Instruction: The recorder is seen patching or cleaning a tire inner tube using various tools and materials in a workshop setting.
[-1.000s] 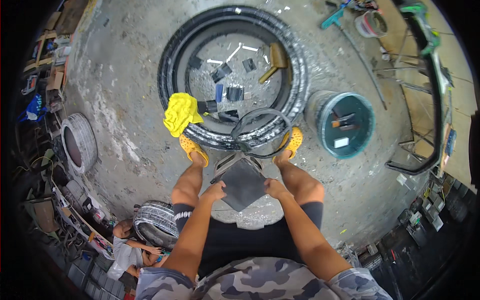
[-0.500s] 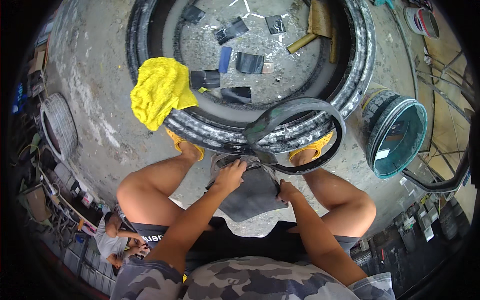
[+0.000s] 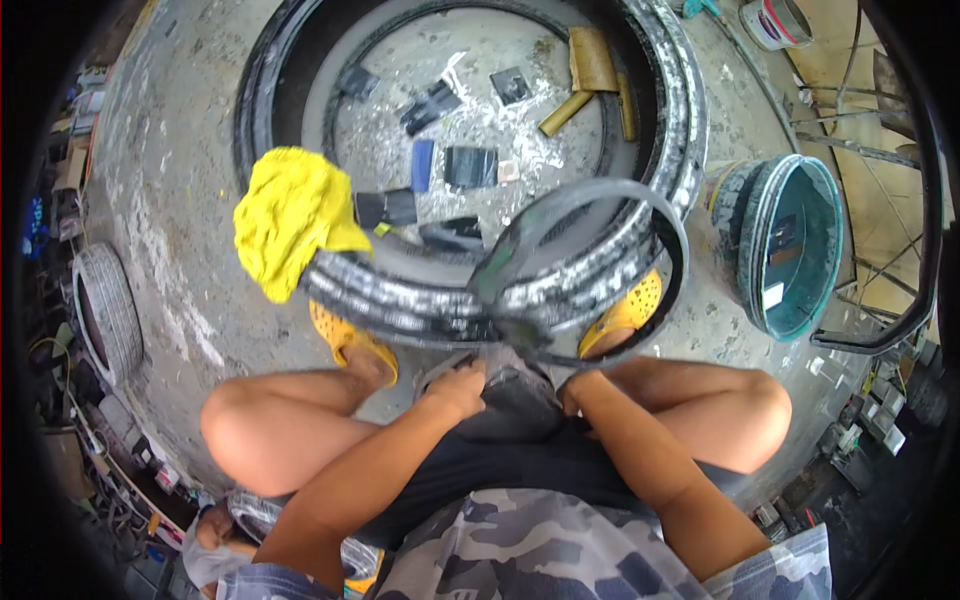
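Between my knees is a dark grey, worn pad (image 3: 515, 405) with a rumpled, cloth-like far part; I cannot tell its exact kind. My left hand (image 3: 460, 388) is closed on its left side, fingers curled in. At its right edge, my right hand (image 3: 577, 388) is closed too, its fingertips partly hidden. Just beyond my hands, a black rubber ring (image 3: 672, 235) leans over the near wall of a large tyre (image 3: 420, 300) lying flat. A yellow towel (image 3: 300, 220) drapes over the tyre's left near side.
Inside the tyre lie several dark rubber patches (image 3: 471, 167), a blue strip (image 3: 422, 165) and brown rolled pieces (image 3: 594, 60). A teal-rimmed bucket (image 3: 800, 250) stands right, a white bucket (image 3: 778, 22) far right. Another tyre (image 3: 108, 310) is at the left. A person's arm shows lower left.
The pad has come closer to my body, and my shorts now cover its near part. My knees have spread outward, and both hands stay at the pad. The view has shifted.
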Demonstrator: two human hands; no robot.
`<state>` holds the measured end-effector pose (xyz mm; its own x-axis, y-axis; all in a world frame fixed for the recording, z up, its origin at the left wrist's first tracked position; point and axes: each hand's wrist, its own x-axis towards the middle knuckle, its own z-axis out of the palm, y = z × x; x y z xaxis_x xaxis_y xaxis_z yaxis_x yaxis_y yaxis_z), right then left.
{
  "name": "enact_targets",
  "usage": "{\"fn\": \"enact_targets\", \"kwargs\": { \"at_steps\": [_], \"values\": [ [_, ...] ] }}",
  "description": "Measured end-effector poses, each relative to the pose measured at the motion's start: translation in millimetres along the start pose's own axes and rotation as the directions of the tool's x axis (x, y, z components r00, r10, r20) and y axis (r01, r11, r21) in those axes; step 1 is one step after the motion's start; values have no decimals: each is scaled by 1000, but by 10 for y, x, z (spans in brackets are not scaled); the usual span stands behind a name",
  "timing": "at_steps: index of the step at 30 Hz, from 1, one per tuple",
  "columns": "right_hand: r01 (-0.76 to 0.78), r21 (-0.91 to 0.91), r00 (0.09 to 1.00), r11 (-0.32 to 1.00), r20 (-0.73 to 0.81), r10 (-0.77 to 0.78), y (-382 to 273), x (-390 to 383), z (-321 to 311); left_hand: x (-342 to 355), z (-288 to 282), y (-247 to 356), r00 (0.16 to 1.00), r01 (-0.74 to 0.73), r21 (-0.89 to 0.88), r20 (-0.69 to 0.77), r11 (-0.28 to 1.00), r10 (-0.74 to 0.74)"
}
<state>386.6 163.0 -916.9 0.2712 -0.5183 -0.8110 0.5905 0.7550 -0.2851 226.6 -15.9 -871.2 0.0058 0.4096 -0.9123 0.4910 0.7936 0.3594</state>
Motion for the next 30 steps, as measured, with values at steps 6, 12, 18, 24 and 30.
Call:
{"fn": "enact_targets", "kwargs": {
  "at_steps": [6,12,18,24,30],
  "values": [
    [23,-63,994,998,-105,-30,-174,-325,-144,44,-83,148,960,225,162,132,961,-247],
    [-31,313,996,949,-72,57,-395,-303,-112,479,67,-66,907,102,82,402,991,-126],
    [135,184,978,974,-182,-101,-401,-61,-187,290,-90,-56,802,153,83,571,985,-173],
    [253,35,895,967,-388,-220,-632,116,-118,183,42,-308,747,217,128,617,968,-249],
    [192,83,960,978,-223,-170,-678,189,-227,365,135,-407,649,302,136,695,944,-308]
  ]
}}
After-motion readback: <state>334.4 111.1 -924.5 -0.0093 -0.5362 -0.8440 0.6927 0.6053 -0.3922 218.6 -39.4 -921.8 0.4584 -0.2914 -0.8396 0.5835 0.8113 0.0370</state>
